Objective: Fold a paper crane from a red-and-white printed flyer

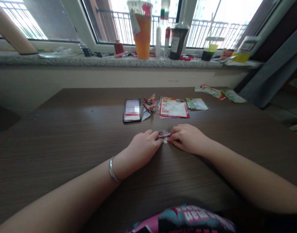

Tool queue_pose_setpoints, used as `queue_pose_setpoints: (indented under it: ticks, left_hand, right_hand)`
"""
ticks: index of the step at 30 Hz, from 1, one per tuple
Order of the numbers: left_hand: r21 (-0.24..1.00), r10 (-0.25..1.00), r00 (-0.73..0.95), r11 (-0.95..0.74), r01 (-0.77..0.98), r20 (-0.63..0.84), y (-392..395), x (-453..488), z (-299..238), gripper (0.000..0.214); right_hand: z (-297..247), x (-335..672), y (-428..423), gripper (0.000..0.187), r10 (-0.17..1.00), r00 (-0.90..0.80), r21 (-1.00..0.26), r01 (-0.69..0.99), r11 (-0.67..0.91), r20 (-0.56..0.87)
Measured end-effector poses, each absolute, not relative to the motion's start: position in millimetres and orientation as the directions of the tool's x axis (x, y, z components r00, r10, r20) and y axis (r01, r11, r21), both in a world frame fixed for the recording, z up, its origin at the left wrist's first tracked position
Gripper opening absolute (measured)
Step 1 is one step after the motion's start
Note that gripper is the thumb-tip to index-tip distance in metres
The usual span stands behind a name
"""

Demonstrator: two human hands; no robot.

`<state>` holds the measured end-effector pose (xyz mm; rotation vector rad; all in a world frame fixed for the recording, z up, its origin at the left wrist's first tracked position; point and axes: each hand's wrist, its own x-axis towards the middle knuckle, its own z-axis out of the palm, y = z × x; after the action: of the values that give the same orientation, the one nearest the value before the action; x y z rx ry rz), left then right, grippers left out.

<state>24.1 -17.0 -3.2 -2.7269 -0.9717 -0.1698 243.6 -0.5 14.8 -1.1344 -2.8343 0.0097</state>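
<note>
Both of my hands rest on the dark wooden table (66, 139) and meet over a small folded piece of colourful paper (164, 136). My left hand (142, 149), with a silver bracelet at the wrist, has its fingers curled and pinches the paper's left side. My right hand (187, 138) is closed on the paper's right side, pressing it against the tabletop. Most of the paper is hidden under the fingers.
Beyond the hands lie a phone (132, 110), a folded paper figure (149, 105), a stack of red-bordered leaflets (173, 108) and more leaflets (196, 104) to the right. The window sill (90, 61) carries an orange drink cup (142, 30), bottles and other cups.
</note>
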Motion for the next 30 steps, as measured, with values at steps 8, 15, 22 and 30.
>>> queue_pose_setpoints:
  ticks: [8,15,22,30]
  left_hand:
    - [-0.202,0.625,0.763,-0.736,0.646,0.165,-18.6,25.6,-3.8,0.021]
    - [-0.197,0.654,0.739,-0.712,0.674,0.161,-21.3,26.9,-2.0,0.022]
    - [-0.172,0.702,0.702,-0.682,0.711,0.121,-21.6,26.3,4.9,0.018]
    - [-0.134,0.677,0.733,-0.722,0.679,0.064,-20.2,25.7,11.8,0.02]
  right_hand:
    - [18.7,250.2,4.6,0.022,0.644,-0.764,-0.081,0.64,0.764,0.036]
    - [20.8,244.3,-0.1,0.025,0.688,-0.725,-0.014,0.688,0.726,0.02]
    - [18.3,248.7,0.9,0.024,0.678,-0.735,-0.019,0.677,0.735,0.032]
    - [17.4,248.0,-0.1,0.022,0.688,-0.724,-0.066,0.685,0.725,0.05]
